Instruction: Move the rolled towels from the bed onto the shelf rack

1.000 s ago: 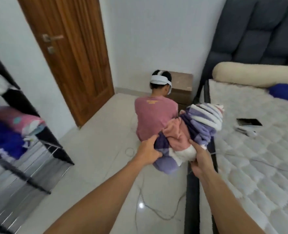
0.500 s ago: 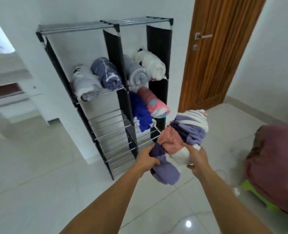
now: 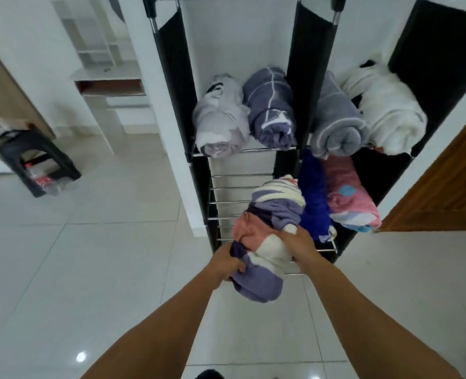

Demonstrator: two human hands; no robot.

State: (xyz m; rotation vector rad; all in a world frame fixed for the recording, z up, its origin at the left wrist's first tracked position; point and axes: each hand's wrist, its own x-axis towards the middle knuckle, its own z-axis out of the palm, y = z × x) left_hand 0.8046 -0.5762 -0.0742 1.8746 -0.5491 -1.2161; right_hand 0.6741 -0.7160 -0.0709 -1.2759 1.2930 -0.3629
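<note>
I hold a rolled towel striped purple, pink and white, with its far end over the wire bars of the lower left compartment of the black shelf rack. My left hand grips its near left end. My right hand clasps its right side. On the upper shelf lie a pale grey roll, a purple roll, a grey roll and a white roll. In the lower right compartment lie a blue roll and a pink roll.
A wooden door stands at the right beside the rack. A black stool with items under it sits at the left on the white tiled floor. White shelving stands behind, at the upper left.
I turned from the bed to the rack and came close to it. The striped towel, held in both hands, moved from beside the bed to the lower left shelf.
</note>
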